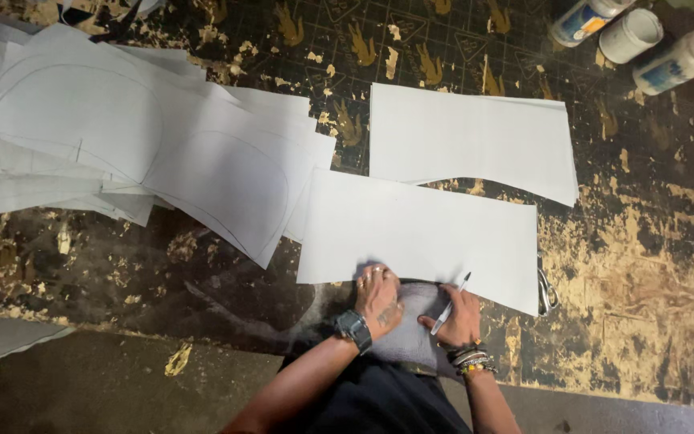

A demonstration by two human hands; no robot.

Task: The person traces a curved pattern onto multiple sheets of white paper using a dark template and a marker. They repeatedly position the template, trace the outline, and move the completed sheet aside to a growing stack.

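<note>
Head cam view: left hand (377,299) lies flat, fingers spread, pressing a grey template (407,325) down at the near edge of a white paper sheet (419,233) on the worn table (644,265). Right hand (459,317) pinches a pen (450,304) just beside it. Scissors (546,291) sit at the sheet's right edge, glue bottles (644,36) up top, loose paper pile (122,153) to the left.

2 hands (378,299) (460,317), 1 pen (450,305), 1 pr scissors (545,291), 4 tubs (631,35) far right, 2 flat paper sheets (419,229) (471,138), 1 paper pile (122,145) left, 1 watch (354,329).
</note>
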